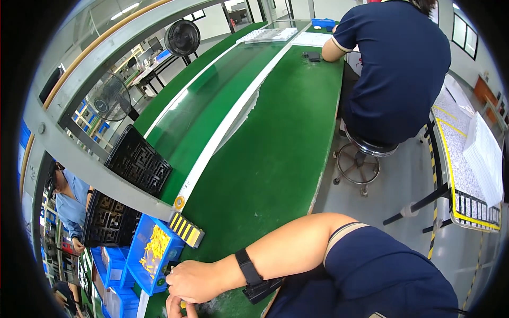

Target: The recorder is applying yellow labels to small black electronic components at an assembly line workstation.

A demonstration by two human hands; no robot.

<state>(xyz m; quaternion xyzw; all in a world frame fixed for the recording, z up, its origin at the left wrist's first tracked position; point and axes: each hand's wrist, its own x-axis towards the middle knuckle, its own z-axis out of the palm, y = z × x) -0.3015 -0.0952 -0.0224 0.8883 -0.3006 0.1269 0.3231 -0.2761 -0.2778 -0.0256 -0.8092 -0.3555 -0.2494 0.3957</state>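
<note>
The person's right hand [193, 281] lies at the bottom of the view on the green desk [270, 159], fingers curled together toward the left; whether they pinch anything cannot be told. A black band [248, 266] circles the right wrist, and a flat black object [262, 290] lies on the desk just under the forearm. The left hand [177, 307] shows only in part at the lower edge, just below the right hand, fingers bent; its grip cannot be made out, though a small yellow speck shows between the two hands.

Just to the left of both hands stands a blue bin [151, 254] holding small yellow parts [155, 248]. More blue bins [114, 281] sit beside and below it. A block with yellow and black stripes [186, 229] lies at the near end of a long glossy conveyor strip [212, 100] that runs away up the desk. Two black lattice trays [139, 161] lean near the left rail.

Farther off, a person in a dark blue shirt [397, 63] sits on a round stool [363, 159] at the right of the desk, back to the camera. Another person in light blue [69, 199] is at the far left. Two round fans [108, 98] stand beyond the left rail. White trays [268, 35] lie at the far end of the conveyor.
</note>
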